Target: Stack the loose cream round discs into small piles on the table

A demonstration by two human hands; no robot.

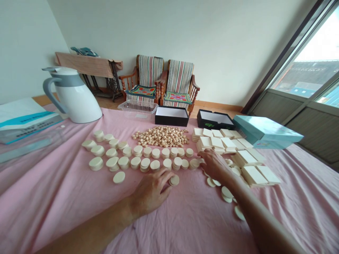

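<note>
My left hand (pixel 152 188) rests low over the cloth, thumb and fingers curved about a short stack of pale round wooden discs (pixel 174 180). To the right, my right hand (pixel 214 164) reaches forward with its fingers bent down. A pale disc edge shows between its thumb and fingertips, partly hidden, beside a disc stack (pixel 194 163) at the end of the front row. Two rows of similar stacks run leftward, among them a stack (pixel 145 164) near the middle. Loose discs (pixel 227 193) lie scattered under and beside my right forearm. One low disc pile (pixel 119 177) sits apart at front left.
Behind the rows lie a heap of small wooden pieces (pixel 161 136) and stacked square tiles (pixel 255 175). Farther back stand a clear plastic tray (pixel 139 110), black boxes (pixel 171 120) (pixel 215 120) and a light-blue box (pixel 267 131). A white jug (pixel 78 97) stands left on the wrinkled pink cloth (pixel 180 225).
</note>
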